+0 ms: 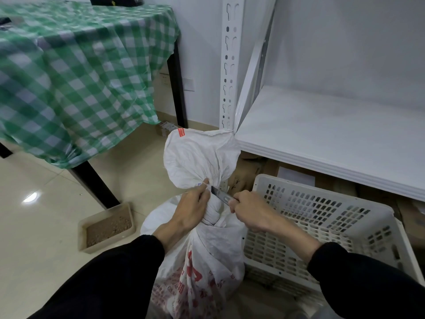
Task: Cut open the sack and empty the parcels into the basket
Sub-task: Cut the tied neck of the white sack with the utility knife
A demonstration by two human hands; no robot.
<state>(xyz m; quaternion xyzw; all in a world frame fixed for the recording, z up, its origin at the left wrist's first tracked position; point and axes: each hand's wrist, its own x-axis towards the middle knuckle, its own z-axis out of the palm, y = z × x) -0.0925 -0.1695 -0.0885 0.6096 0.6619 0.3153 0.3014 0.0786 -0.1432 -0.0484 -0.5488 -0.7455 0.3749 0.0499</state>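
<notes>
A: Tray (106, 227) of brown grit, left, on the floor beside a leg of the green-checked table (80, 65). Next?

B: Left hand (191, 209), curled tight round the tied neck of the white sack (207, 272); sack upright, centre, near.

A: And rightward?

B: Right hand (250, 211), closed on a knife (220, 195), blade laid against the tie, just beside the left fingers. Farther right, pale slotted basket (299, 199), just beside the sack, below a white shelf (322, 125).
</notes>
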